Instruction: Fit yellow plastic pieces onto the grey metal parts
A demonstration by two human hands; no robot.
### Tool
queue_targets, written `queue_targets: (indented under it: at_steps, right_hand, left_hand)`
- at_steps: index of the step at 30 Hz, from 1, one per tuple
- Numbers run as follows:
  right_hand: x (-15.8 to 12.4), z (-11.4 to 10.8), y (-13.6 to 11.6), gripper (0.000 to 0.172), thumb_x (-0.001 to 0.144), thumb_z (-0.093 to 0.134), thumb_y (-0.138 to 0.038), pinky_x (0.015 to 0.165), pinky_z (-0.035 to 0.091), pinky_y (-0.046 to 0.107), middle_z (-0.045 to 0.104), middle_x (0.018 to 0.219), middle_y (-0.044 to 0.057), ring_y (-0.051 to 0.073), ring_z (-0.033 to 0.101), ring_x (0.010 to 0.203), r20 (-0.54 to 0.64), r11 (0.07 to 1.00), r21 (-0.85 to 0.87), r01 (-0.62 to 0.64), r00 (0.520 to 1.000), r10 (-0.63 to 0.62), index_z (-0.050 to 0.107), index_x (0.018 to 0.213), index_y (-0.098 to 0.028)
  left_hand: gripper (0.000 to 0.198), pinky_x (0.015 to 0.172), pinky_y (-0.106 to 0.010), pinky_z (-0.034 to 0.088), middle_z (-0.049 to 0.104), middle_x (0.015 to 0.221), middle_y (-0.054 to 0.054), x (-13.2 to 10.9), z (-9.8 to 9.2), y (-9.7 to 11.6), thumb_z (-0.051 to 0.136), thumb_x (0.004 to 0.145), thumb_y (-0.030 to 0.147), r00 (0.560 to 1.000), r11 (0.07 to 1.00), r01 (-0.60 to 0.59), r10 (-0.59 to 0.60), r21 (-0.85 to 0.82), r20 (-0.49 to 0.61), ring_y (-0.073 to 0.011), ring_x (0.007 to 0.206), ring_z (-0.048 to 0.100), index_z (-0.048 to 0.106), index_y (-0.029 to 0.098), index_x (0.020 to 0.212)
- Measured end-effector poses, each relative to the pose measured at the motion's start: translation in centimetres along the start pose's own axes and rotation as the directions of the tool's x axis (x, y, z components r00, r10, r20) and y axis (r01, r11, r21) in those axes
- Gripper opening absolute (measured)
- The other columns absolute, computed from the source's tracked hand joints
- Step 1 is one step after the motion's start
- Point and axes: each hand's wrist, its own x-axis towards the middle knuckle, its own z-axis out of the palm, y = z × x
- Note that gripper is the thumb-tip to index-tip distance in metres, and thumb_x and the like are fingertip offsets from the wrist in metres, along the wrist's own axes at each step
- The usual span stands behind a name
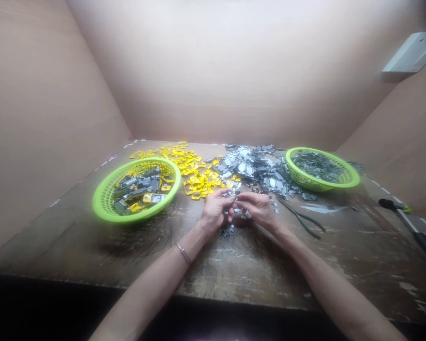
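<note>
My left hand (215, 211) and my right hand (255, 208) meet above the worn wooden table (213, 270), fingers pinching a small silver metal piece (233, 203). Its exact shape is hidden by my fingers. A heap of flat silver metal pieces (255, 168) lies just beyond my right hand. Yellow plastic frames (200, 182) are scattered just beyond my left hand. A small cluster of dark metal bits (228, 230) sits below my left wrist. Black wire-like strands (142, 237) lie on the table to the left of my left wrist.
A lime-green basket (137, 189) holds grey and yellow parts at left; another (321, 169) holds silver pieces at the back right. Black-handled pliers (301, 217) lie right of my hands. A long-handled tool (410, 227) rests at right. Wooden panels surround the table.
</note>
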Motion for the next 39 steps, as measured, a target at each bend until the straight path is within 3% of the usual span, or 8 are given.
queue_targets:
  at_steps: [5,10,16,20,26,39]
  right_hand:
    - [0.1,-0.3,-0.4,0.016,0.064,0.058,-0.029,0.061,0.043,0.026,0.063,0.072,0.004,0.014,0.056,0.064,0.021,0.995,0.095,0.003,1.000,-0.005,0.064,0.074,-0.018]
    - [0.5,-1.3,-1.5,0.018,0.058,0.063,-0.029,0.049,0.043,0.023,0.061,0.063,0.002,0.011,0.054,0.052,0.162,0.933,0.310,-0.185,0.977,0.140,0.065,0.069,-0.016]
    - [0.9,-2.4,-2.0,0.017,0.055,0.064,-0.026,0.046,0.043,0.024,0.060,0.058,0.002,0.011,0.052,0.047,0.299,0.871,0.395,-0.291,0.938,0.177,0.064,0.067,-0.014]
    - [0.9,-2.8,-1.1,0.014,0.056,0.064,-0.024,0.047,0.040,0.024,0.057,0.053,0.000,0.009,0.050,0.047,0.215,0.836,0.467,-0.288,0.954,0.209,0.063,0.065,-0.013]
    - [1.1,-2.3,-0.3,0.012,0.054,0.066,-0.023,0.059,0.038,0.024,0.057,0.066,0.001,0.010,0.049,0.061,0.065,0.842,0.487,-0.231,0.971,0.228,0.063,0.061,-0.014]
    - [0.7,-1.4,-0.2,0.011,0.055,0.065,-0.024,0.066,0.039,0.026,0.055,0.069,0.001,0.012,0.050,0.069,0.113,0.819,0.525,-0.233,0.972,0.205,0.063,0.061,-0.015]
  left_hand:
    - [0.037,0.031,-0.018,0.033,0.050,0.053,0.002,0.0,-0.1,0.4,0.059,0.060,0.022,1.000,1.000,-0.016,0.016,-0.005,0.008,-0.0068,0.036,0.044,0.044,0.014,0.094]
    - [0.035,0.031,-0.017,0.033,0.049,0.052,0.002,-0.1,-0.1,1.0,0.057,0.061,0.020,0.991,0.997,0.074,-0.071,-0.022,0.114,-0.0065,0.037,0.043,0.045,0.016,0.093]
    - [0.033,0.032,-0.016,0.030,0.049,0.055,0.001,-0.5,0.0,1.2,0.055,0.063,0.020,0.978,0.990,0.125,-0.113,-0.059,0.177,-0.0056,0.039,0.042,0.045,0.016,0.094]
    - [0.034,0.034,-0.017,0.033,0.049,0.057,0.001,-0.8,0.3,1.4,0.055,0.063,0.018,0.967,0.985,0.160,-0.145,-0.060,0.210,-0.0063,0.041,0.044,0.046,0.015,0.095]
    - [0.022,0.031,-0.017,0.031,0.048,0.056,-0.001,-0.9,0.5,0.8,0.055,0.064,0.020,0.953,0.985,0.172,-0.161,-0.022,0.255,-0.0059,0.039,0.041,0.047,0.012,0.082]
    - [0.019,0.031,-0.017,0.029,0.047,0.055,0.000,-0.7,0.3,0.4,0.057,0.062,0.023,0.965,0.987,0.159,-0.151,-0.019,0.213,-0.0051,0.038,0.039,0.046,0.013,0.074]
